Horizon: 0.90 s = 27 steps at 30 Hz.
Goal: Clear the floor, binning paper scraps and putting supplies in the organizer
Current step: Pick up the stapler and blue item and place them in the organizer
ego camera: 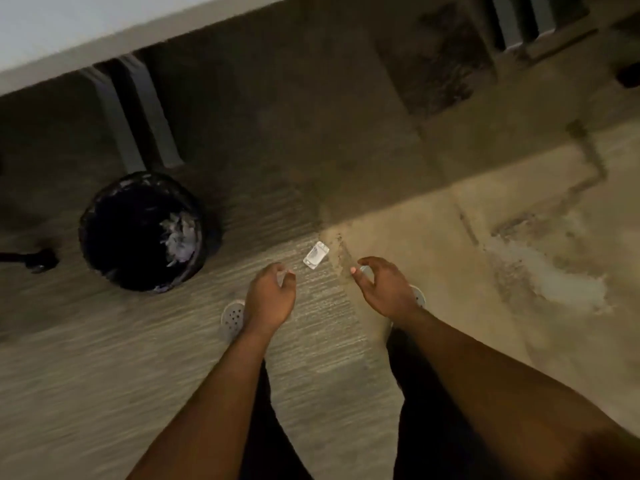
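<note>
Paper scraps (180,239) sit in the bin (104,202). One small clear packet (315,255) is left. Left hand (270,296) and right hand (382,289) hang loosely curled, holding nothing.

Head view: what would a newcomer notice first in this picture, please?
First, the two bare hands low in the middle, the left hand and right hand, both loosely curled and seemingly empty. Between them, slightly farther away, a small white packet lies on the carpet. To the left stands a round black bin with pale paper scraps inside.
</note>
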### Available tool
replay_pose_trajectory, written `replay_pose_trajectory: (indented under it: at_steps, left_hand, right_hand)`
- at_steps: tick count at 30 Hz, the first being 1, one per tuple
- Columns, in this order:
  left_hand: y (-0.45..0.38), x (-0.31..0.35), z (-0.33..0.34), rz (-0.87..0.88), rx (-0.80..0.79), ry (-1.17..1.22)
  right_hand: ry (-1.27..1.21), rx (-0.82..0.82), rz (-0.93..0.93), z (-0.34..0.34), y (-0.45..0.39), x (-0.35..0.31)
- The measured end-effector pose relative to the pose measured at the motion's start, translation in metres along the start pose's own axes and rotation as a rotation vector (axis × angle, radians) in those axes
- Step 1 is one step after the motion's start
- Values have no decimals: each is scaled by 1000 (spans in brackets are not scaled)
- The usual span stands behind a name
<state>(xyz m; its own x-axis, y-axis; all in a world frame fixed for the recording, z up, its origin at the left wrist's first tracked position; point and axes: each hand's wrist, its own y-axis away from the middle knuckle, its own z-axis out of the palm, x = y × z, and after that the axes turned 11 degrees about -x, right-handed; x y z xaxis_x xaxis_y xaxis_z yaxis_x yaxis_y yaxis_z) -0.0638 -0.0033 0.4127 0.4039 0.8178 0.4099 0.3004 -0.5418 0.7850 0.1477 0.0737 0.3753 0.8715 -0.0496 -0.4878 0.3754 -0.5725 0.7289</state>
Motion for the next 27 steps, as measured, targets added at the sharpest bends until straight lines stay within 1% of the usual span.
replay_pose_trajectory:
  at_steps: [3, 5, 9, 13, 18, 21, 24, 27]
  left_hand:
    - [-60, -26, 58, -41, -50, -10]
    - [-102, -46, 95, -57, -86, -54]
    - [-185, -86, 156, -60, -131, -136]
    - [-255, -120, 200, -14, -127, -233]
    - [-319, -145, 240, 53, -85, -367]
    - [-336, -150, 259, 50, -5, -467]
    - [-344, -149, 269, 61, 104, -428]
    - [-347, -149, 268, 69, 105, -417]
  right_hand:
    - [-23, 4, 56, 34, -51, 58]
    - [9, -36, 69, 60, -85, 100]
    - [186, -119, 32, 105, -153, 178]
    - [384, -121, -48, 137, -212, 231]
    - [633, -174, -173, 167, -260, 259]
    - [751, -123, -245, 180, -271, 262]
    - [831, -97, -267, 191, -280, 266]
    - [831, -85, -285, 194, -285, 266]
